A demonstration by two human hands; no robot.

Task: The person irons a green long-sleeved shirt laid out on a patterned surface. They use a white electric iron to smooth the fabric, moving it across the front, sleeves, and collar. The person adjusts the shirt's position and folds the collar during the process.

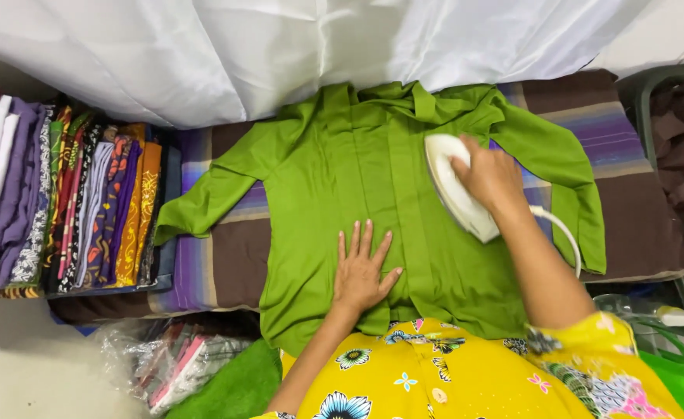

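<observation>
We have the green shirt (373, 202) spread flat on the striped table (226, 256) so it irons smooth. Our left hand (361, 271) lies open, fingers spread, pinning the cloth; our right hand (491, 177) closes its grip around the white iron (452, 190) near the collar.

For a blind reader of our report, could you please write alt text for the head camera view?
A person irons a green shirt spread on a striped cloth: the right hand grips a white iron on the shirt's upper right, and the left hand presses flat on its lower middle. A stack of folded patterned fabrics lies at the left, and white cloth hangs behind.
</observation>
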